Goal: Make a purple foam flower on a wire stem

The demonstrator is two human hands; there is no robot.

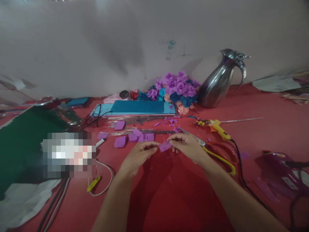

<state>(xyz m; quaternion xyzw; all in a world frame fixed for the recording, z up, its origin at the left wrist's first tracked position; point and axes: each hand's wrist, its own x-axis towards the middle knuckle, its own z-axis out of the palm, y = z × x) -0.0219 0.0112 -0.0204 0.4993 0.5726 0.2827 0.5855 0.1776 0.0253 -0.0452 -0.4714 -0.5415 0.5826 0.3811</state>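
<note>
Two bare hands, left [138, 154] and right [187, 146], pinch a small purple paper piece [165, 147] between them, apparently keeping it taut, above the red counter's [154, 206] middle.

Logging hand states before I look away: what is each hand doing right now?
Left hand: closed, fingertips pinching one end of a purple piece.
Right hand: closed, fingertips pinching the other end of that piece.
</note>
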